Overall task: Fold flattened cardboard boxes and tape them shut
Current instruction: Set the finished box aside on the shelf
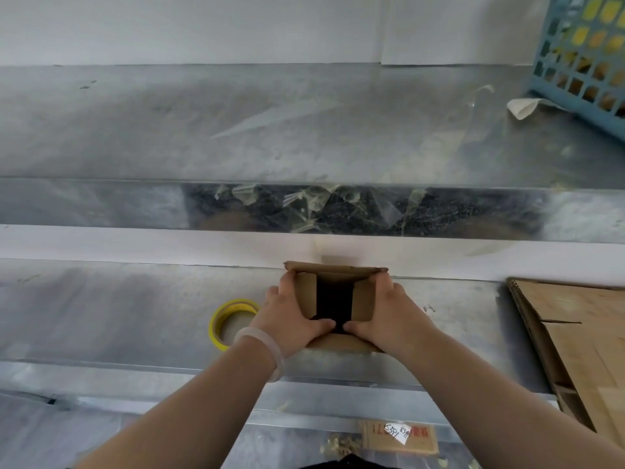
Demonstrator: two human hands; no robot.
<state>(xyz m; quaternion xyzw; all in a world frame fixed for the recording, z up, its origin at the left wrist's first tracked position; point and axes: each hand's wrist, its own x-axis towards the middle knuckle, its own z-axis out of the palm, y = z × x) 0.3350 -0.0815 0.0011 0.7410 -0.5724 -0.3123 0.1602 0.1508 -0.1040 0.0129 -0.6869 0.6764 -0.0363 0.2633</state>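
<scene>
Head view: cardboard box (363,301), lower centre, flaps partly folded.
Left hand (291,318): grasps box's left side.
Right hand (389,316): grasps its right side.

Grey metal bench (118,309) bearing a cardboard box (362,301) at centre, yellow tape roll (216,324) just left, flattened cardboard (581,340) right, blue basket (585,55) far right.
</scene>
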